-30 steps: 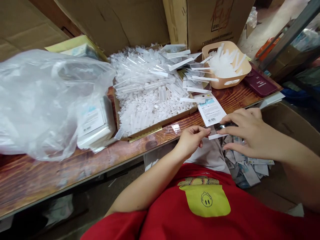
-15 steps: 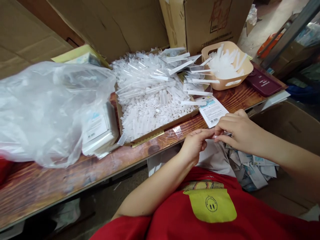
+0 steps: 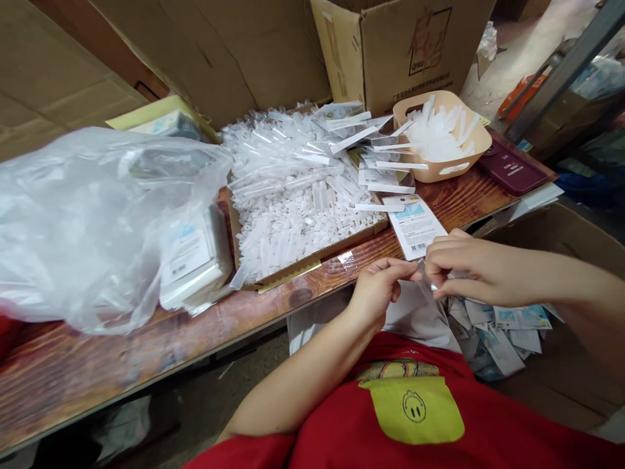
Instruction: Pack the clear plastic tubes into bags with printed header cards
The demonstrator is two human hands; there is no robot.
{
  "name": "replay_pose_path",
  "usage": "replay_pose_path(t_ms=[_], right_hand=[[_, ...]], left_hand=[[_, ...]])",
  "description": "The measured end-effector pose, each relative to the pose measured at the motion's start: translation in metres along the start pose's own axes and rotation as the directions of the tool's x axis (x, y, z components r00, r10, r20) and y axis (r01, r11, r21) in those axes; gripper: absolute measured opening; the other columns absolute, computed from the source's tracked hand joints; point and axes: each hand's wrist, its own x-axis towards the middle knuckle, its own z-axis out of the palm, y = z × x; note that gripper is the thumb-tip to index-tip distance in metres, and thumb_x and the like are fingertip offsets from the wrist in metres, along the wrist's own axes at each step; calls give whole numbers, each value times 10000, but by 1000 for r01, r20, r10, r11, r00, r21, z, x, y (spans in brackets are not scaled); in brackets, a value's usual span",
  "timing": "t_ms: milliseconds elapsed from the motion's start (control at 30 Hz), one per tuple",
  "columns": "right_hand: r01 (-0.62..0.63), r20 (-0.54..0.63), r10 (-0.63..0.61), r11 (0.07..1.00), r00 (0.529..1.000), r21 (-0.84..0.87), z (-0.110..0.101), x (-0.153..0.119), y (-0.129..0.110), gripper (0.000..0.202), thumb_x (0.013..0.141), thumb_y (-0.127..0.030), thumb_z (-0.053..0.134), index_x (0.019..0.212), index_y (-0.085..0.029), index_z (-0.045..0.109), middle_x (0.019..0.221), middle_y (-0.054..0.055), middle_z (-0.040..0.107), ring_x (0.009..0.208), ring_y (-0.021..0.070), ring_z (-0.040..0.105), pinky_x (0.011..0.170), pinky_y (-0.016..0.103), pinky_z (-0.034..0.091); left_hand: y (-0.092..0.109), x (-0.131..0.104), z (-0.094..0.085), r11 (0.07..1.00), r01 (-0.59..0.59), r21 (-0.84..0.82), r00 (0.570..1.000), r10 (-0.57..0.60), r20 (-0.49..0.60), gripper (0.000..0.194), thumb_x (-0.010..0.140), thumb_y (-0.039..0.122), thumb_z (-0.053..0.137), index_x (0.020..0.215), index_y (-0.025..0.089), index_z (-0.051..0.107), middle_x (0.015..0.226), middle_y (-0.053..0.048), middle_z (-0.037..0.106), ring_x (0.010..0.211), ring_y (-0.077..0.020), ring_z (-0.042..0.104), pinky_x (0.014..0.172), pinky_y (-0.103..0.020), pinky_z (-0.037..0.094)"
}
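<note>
Both my hands are close together above my lap, just in front of the table edge. My left hand (image 3: 383,286) is closed in a pinch, with a clear bit of plastic (image 3: 422,266) at its fingertips; its kind is hard to make out. My right hand (image 3: 469,267) has its fingers curled together, and a small white piece (image 3: 433,286) shows between thumb and fingers. A printed card with a barcode (image 3: 416,228) lies on the table just beyond the hands. White strips (image 3: 385,189) stick out over the card's far end from the pile of clear packages.
A shallow cardboard tray (image 3: 312,259) holds many small translucent pieces. Beyond my right hand are a beige basket (image 3: 439,172) of white strips and a maroon phone (image 3: 515,163). At left lies a plastic bag (image 3: 73,228) beside stacked cards (image 3: 188,254). Packed cards (image 3: 498,339) fill a carton below right.
My right hand has drawn slightly right, away from my left, opening a small gap where clear plastic shows. My left hand has barely moved. The view has shifted slightly.
</note>
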Motion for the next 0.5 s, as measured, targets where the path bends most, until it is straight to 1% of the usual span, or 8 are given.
replay_pose_path(t_ms=[67,167,267,367,400,433,467,500], right_hand=[[76,-31,-73,991,997,113,-27,-9,-2,213,973,-339,623,798,-220,649,803,-4,676,764,134,621,696,298,465],[60,-327,-12,988,945,139,-68,-12,-1,292,942,-505,656,828,-236,662,815,-35,660,751,85,613,668,274,445],[79,-710,30,990,704,119,-97,11,14,313,828,-493,775,837,-213,633,896,-47,674,799,70,602,757,314,433],[-24,-884,83,996,461,81,-112,52,49,361,909,-469,736,1048,-152,634,1063,49,714,806,78,577,803,286,483],[-171,-880,109,985,463,32,-115,65,63,402,940,-483,698,1111,-123,641,1161,91,713,876,86,586,845,273,483],[-339,-837,173,941,520,-16,-117,77,78,429,964,-513,653,1097,-105,665,1160,108,725,915,95,590,887,276,475],[-459,-716,271,885,644,-78,-119,87,92,436,965,-533,640,1047,-108,695,1087,94,749,927,105,596,918,286,464],[-505,-646,326,856,690,-108,-120,94,104,409,934,-524,693,959,-117,721,960,73,765,912,121,602,942,305,453]], left_hand=[[2,0,-6,999,0,-32,1000,-1,-10,186,615,275,801,654,119,707,660,-45,728,396,-13,330,426,-227,165],[6,-3,-14,998,39,-55,999,-39,6,222,617,283,822,660,113,686,653,-29,707,391,-3,332,420,-210,143],[11,-9,-17,994,71,-84,997,-71,3,258,609,300,843,669,122,667,640,-4,679,403,-3,361,415,-182,169],[15,-14,-16,987,118,-110,993,-118,6,245,608,269,854,686,120,676,665,-1,674,470,-12,460,425,-148,231],[17,-15,-16,982,141,-124,990,-140,13,229,615,248,853,694,120,680,689,-6,682,512,-21,507,436,-136,267],[18,-17,-16,976,163,-142,987,-162,21,212,622,226,850,696,125,679,717,-13,693,565,-35,558,455,-128,316],[19,-18,-16,968,188,-164,982,-185,33,197,631,203,846,698,131,675,755,-22,709,633,-55,611,490,-126,379],[20,-19,-16,959,214,-188,977,-208,51,184,641,182,840,706,138,674,806,-34,730,717,-83,662,541,-136,449]])
